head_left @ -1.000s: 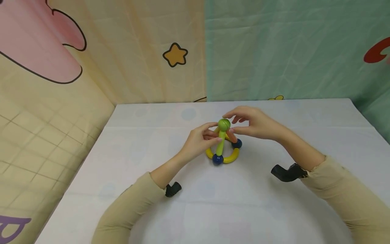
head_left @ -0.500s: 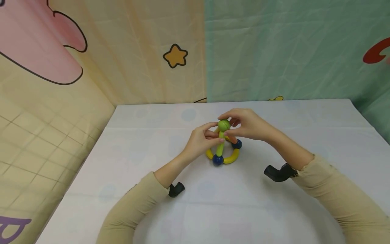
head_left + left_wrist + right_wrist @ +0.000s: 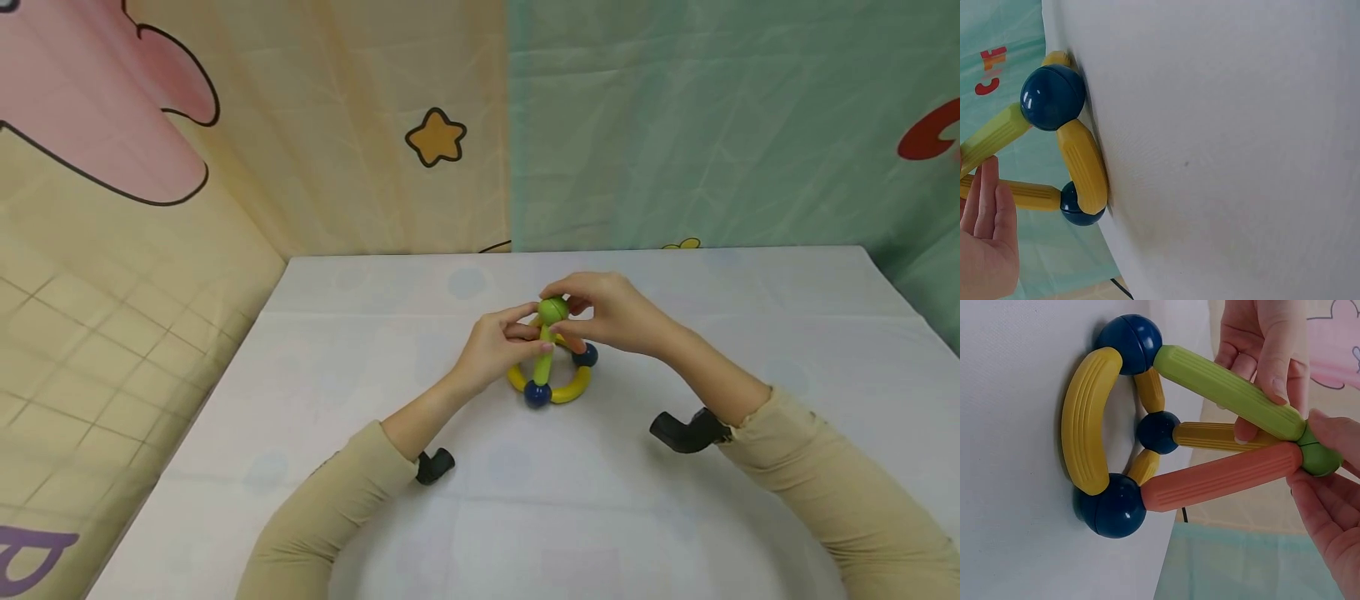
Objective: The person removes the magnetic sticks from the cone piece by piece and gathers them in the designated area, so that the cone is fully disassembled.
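Note:
A pyramid of toy building rods and balls stands on the white table. Its base is a ring of curved yellow rods point(image 3: 1088, 422) joined by dark blue balls point(image 3: 1113, 506). From those balls a light green rod point(image 3: 1229, 390), an orange rod point(image 3: 1222, 475) and a straight yellow rod point(image 3: 1210, 434) slope up to a green ball point(image 3: 1319, 450) at the top. My left hand point(image 3: 495, 346) grips the green rod near its upper end, thumb on it and fingers behind. With thumb and fingers, my right hand point(image 3: 615, 312) pinches the green ball, partly covering it.
The white tabletop point(image 3: 525, 517) spreads around the pyramid, with printed curtains point(image 3: 675, 125) behind it and at the sides. A black curved piece point(image 3: 690, 429) sticks out below the right wrist, and another black piece point(image 3: 435, 465) below the left.
My right hand has moved left and closed its fingers and thumb around the green ball. The left hand keeps its hold, and the pyramid stays in place.

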